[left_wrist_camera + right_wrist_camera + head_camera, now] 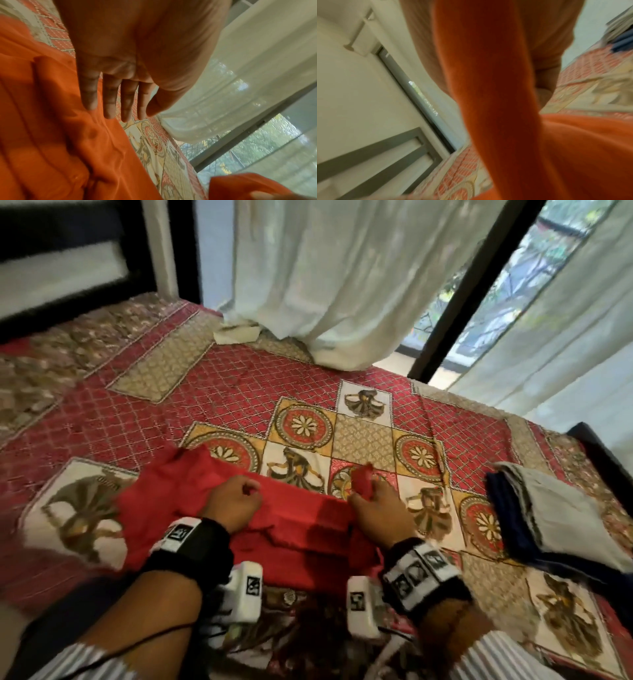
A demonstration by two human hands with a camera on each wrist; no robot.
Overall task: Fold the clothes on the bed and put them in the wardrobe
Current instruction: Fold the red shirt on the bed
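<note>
cloth: the red cloth lies on the bed at its near edge, partly flat, its far right end lifted into the right hand.
right grip: the right hand is clenched round a bunch of the cloth; from the grip a taut strip runs back toward the wrist, then spreads onto the cover.
left grip: the left hand is released. in the left wrist view its fingers are straight, with the tips at the cloth's far edge and nothing pinched.
why so: to my eye the left hand pins and smooths one side while the right lifts its end, ready to fold it over.
axis: the long axis runs across the person, from beyond the left hand to the right grip. the wider, rumpled end lies outward of the left hand, and the narrow gathered end points up out of the right fist.
stack: the folded stack, pale over dark blue, sits well outward of the right grip, probably kept clear for the wardrobe trip.
wardrobe: not in view.
</note>
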